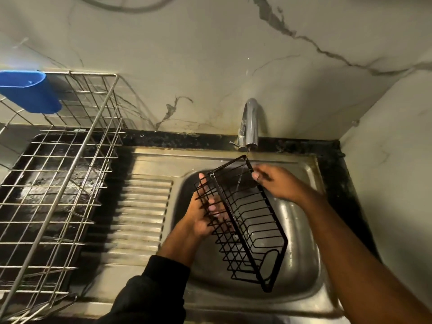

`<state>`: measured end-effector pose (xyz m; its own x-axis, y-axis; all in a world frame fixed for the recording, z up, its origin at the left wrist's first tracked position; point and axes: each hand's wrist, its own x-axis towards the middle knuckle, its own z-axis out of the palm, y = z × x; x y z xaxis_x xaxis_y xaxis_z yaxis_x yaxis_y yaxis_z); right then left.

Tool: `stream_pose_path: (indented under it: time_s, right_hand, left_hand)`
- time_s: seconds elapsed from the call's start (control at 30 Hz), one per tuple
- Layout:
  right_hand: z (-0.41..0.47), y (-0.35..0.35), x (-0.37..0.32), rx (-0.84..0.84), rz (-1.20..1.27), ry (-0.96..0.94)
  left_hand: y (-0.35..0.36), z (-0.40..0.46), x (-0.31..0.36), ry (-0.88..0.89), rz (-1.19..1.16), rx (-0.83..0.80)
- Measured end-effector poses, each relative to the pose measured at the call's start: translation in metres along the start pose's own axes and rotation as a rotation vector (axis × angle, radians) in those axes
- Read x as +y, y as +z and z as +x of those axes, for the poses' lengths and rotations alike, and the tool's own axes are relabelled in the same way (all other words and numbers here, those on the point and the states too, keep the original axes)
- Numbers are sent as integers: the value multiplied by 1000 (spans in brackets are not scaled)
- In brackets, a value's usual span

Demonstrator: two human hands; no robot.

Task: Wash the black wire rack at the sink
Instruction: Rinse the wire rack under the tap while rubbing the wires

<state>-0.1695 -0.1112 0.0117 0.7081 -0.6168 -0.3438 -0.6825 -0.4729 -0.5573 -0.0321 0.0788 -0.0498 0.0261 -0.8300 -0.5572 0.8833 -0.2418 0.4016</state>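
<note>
Both hands grip the black wire rack (247,220) tilted over the steel sink (301,272): the left hand (205,213) is closed on its grid side from beneath, fingers showing through the wires, and the right hand (278,183) pinches the far top corner just below the tap (249,125), where a thin stream of water falls onto the frame. Nothing sits in the rack, and the sink bowl holds only a wet sheen. On the counter to the left, a large silver dish basket (77,174) stands over a dark tray (39,190), with a blue cup (30,92) clipped at its back rim.
</note>
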Motion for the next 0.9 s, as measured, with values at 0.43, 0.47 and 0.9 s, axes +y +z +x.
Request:
stream_pose_path:
  time_s: [0.43, 0.47, 0.9]
  right_hand:
    - [6, 43, -25, 121, 555, 2]
    - [7, 45, -26, 129, 562, -2]
    - [22, 50, -26, 249, 567, -4]
  left_hand:
    - [8, -15, 18, 138, 147, 299]
    - [12, -18, 18, 155, 163, 304]
    - [37, -33, 24, 296, 262, 304]
